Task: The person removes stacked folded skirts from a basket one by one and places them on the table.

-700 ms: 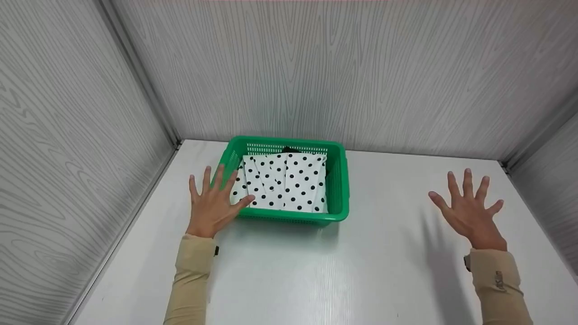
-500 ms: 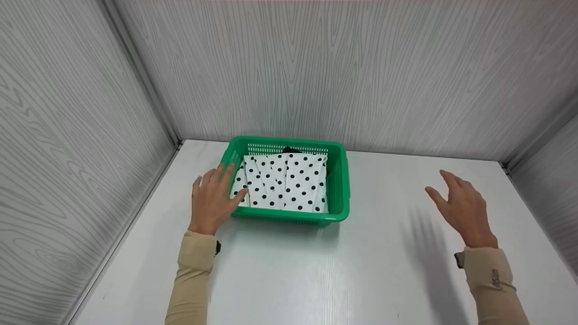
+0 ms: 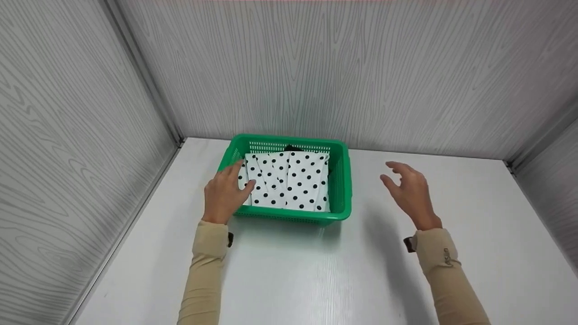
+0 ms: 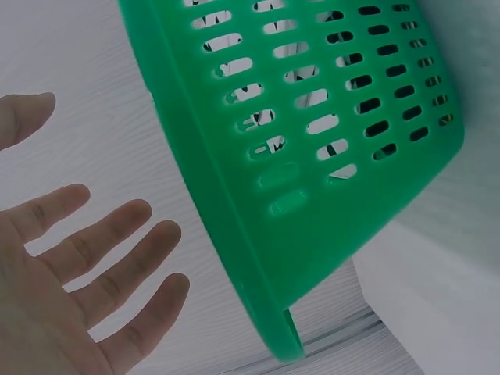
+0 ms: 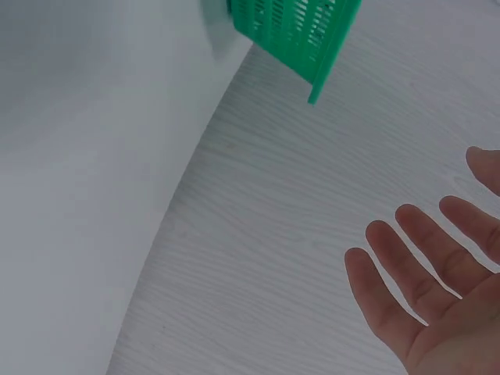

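Observation:
A green plastic basket (image 3: pixel 338 180) with slotted walls stands near the back of the table. Folded white cloth with black dots (image 3: pixel 289 180) fills most of it, and a dark item (image 3: pixel 292 148) peeks out behind the cloth. My left hand (image 3: pixel 223 192) hovers over the basket's left side, fingers relaxed and thumb apart, holding nothing. In the left wrist view its spread fingers (image 4: pixel 117 266) are apart from the basket's rim. To the right of the basket, my right hand (image 3: pixel 412 192) hangs above the table with gently bent fingers and nothing in it.
The white table (image 3: pixel 289 275) carries the basket. A pale wood-grain panel (image 3: pixel 316 67) rises right behind it, with side panels at left (image 3: pixel 58 135) and right (image 3: pixel 551 180). Each forearm wears a tan sleeve (image 3: pixel 440 257) with a dark band at the wrist.
My right hand has moved left toward the basket, its spread fingers now drawn together and relaxed. My left hand has shifted slightly right and its fingers have come closer together. The basket stays put.

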### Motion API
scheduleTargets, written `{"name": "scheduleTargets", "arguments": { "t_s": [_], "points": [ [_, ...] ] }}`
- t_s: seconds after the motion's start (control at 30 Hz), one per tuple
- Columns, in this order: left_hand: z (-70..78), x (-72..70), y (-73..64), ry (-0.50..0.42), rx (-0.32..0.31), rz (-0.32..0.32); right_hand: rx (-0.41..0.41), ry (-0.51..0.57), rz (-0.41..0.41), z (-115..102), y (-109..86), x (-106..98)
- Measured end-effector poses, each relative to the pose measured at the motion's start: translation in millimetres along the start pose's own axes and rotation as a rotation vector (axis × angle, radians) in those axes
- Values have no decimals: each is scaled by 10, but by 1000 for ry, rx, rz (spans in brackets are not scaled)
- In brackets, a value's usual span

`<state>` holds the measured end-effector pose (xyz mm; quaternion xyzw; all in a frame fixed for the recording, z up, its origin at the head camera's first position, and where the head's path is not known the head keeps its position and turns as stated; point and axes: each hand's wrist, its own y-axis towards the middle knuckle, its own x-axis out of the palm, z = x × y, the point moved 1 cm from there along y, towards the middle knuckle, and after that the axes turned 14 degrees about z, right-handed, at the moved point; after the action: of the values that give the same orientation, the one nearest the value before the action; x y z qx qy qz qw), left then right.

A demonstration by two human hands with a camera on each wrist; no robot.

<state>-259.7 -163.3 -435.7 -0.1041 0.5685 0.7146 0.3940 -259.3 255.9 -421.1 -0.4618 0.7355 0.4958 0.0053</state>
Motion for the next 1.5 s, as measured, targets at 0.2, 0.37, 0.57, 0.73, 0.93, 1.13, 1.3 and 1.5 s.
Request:
{"name": "scheduleTargets", "arguments": {
  "t_s": [0.2,0.37,0.57,0.73,0.93,1.13,1.3,1.5],
  "points": [
    [-41,76,11,-20,-66,-61,91,75,-57,-133,9,291],
    [-80,126,29,-37,-135,-114,109,125,-76,-264,12,479],
    [-106,173,21,-42,-238,-201,166,201,-123,-415,10,680],
    [-98,241,17,-23,-278,-239,241,217,-198,-506,10,802],
    [-49,336,23,-29,-275,-255,329,185,-276,-597,9,936],
    [-55,360,9,-3,-323,-277,437,180,-374,-703,-8,1076],
    [-65,409,18,-2,-347,-335,531,145,-444,-757,-15,1183],
    [-76,481,29,6,-351,-402,646,138,-488,-802,-78,1286]
  ]
}}
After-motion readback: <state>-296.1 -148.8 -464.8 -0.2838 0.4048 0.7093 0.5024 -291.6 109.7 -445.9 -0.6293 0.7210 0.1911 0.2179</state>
